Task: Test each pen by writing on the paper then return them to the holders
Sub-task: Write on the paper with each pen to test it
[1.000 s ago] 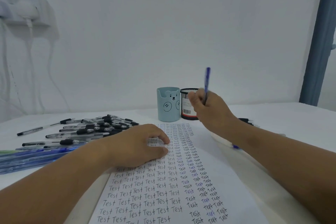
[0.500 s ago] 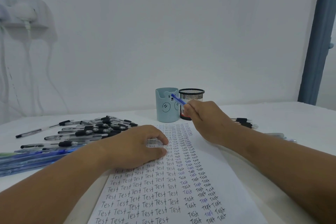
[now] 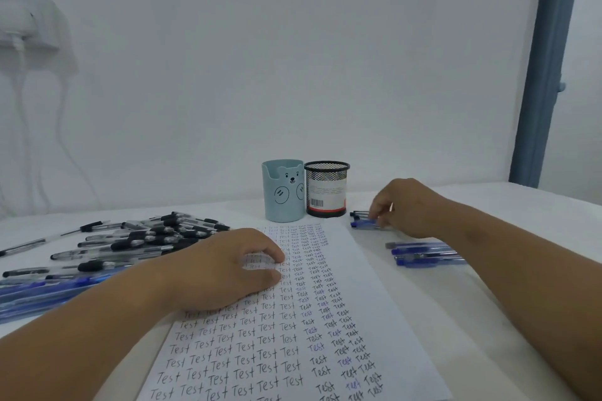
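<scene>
A white paper (image 3: 368, 290) covered in rows of the handwritten word "Test" lies in front of me. My left hand (image 3: 221, 270) rests on its upper left part, fingers loosely bent. At the paper's far end stand a light blue bear holder (image 3: 281, 192) and a black mesh holder (image 3: 327, 189). To the right of the mesh holder, my right hand (image 3: 410, 208) is low over the table. Its fingertips pinch a blue pen (image 3: 363, 224) that lies there, next to a black pen (image 3: 358, 213).
A pile of black pens (image 3: 146, 238) lies left of the paper, with blue pens (image 3: 42, 293) nearer me. Several more blue pens (image 3: 423, 254) lie right of the paper. A plugged-in wall socket (image 3: 19, 26) is at far left and a blue door frame (image 3: 544, 68) at right.
My right hand held a blue pen upright, tipped it toward the holders, then moved right and down to the pens on the table. That pen is no longer in sight. My left hand stayed put.
</scene>
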Motion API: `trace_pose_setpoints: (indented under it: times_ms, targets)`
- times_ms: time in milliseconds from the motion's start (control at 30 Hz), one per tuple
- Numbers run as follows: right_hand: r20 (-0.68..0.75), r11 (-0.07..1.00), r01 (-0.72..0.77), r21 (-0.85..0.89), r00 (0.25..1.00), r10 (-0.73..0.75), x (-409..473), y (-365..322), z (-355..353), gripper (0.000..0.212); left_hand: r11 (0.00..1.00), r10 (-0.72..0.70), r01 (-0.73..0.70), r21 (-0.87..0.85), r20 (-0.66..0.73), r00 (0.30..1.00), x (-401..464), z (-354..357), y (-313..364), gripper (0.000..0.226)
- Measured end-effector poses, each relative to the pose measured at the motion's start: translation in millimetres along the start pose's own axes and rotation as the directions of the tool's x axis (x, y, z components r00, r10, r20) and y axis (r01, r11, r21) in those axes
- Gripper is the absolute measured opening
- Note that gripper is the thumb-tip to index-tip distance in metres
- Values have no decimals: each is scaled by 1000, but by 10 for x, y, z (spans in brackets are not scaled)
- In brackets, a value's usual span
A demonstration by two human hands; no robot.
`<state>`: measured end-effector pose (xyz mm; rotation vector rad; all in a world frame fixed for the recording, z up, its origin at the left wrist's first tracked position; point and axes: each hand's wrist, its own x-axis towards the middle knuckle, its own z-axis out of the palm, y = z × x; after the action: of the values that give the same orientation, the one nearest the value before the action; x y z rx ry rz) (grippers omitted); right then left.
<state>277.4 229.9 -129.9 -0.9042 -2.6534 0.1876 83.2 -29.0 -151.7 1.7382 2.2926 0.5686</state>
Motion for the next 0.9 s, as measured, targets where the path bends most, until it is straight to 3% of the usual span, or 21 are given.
trace_pose_setpoints:
  times_ms: [233, 400, 567, 700, 833, 900]
  targets:
    - [19, 996, -79, -33, 997, 79, -11, 16, -44, 21, 1000, 4, -4, 5, 4, 1000, -6, -5, -1, 25]
    - [31, 996, -32, -82, 999, 34, -56, -32, -134, 28, 1000, 3, -3, 2, 0, 1000, -4, -9, 8, 26]
    - [229, 994, -31, -102, 972, 54, -157, -64, -305, 32, 1000, 5, -5, 26, -3, 1000, -10, -8, 21, 27]
    - [303, 984, -50, -170, 948, 100, -216, -59, -374, 31, 1000, -7, 7, 27, -3, 1000, -19, -8, 40, 26]
    - [318, 974, -52, -220, 940, 121, -266, -67, -433, 30, 1000, -7, 7, 27, 0, 1000, -18, -9, 52, 26]
    - [256, 960, -31, -279, 961, 106, -246, -104, -404, 30, 1000, -7, 7, 23, 2, 1000, -25, -14, 59, 26]
